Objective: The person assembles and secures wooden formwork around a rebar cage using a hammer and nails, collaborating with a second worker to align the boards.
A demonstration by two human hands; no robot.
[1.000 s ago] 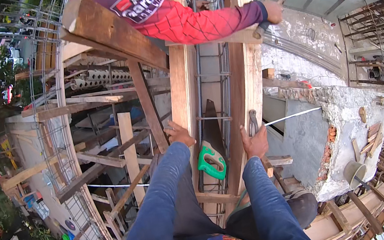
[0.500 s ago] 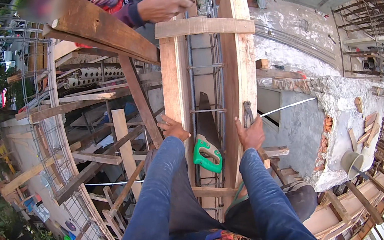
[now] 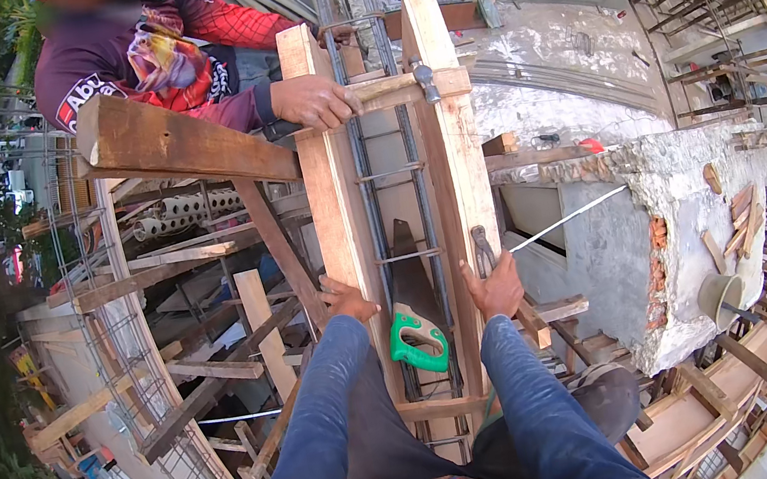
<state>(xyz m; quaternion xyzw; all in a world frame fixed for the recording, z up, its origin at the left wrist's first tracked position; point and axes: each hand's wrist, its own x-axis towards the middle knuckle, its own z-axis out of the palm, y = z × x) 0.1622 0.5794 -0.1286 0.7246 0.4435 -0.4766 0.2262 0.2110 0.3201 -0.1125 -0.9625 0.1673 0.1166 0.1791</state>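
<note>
Wooden formwork (image 3: pixel 451 157), made of two upright-running planks with a steel rebar cage (image 3: pixel 390 177) between them, is seen from above and stretches away from the person's knees. The left hand (image 3: pixel 345 299) is laid on the inner edge of the left plank (image 3: pixel 334 197), with fingers curled over the wood and no tool held. The right hand (image 3: pixel 495 284) is pressed against the right plank of the formwork, and a pair of dark pincers (image 3: pixel 483 249) is gripped in it, the handles closed inside the fist and the head pointing up along the plank. A handsaw with a green handle (image 3: pixel 418 340) is lodged inside the formwork, between the two hands, its blade slanting up along the rebar cage. At the far end of the formwork a short wooden crosspiece (image 3: pixel 389 91) is laid across both planks, and it is held at its left end by a co-worker's hand (image 3: pixel 312 101). A hammer (image 3: pixel 424 78) is rested on that crosspiece, above the right plank. To the right of the formwork a rough concrete wall (image 3: pixel 675 221) is seen, and a taut white string (image 3: pixel 568 219) is stretched from it toward the right plank.
</note>
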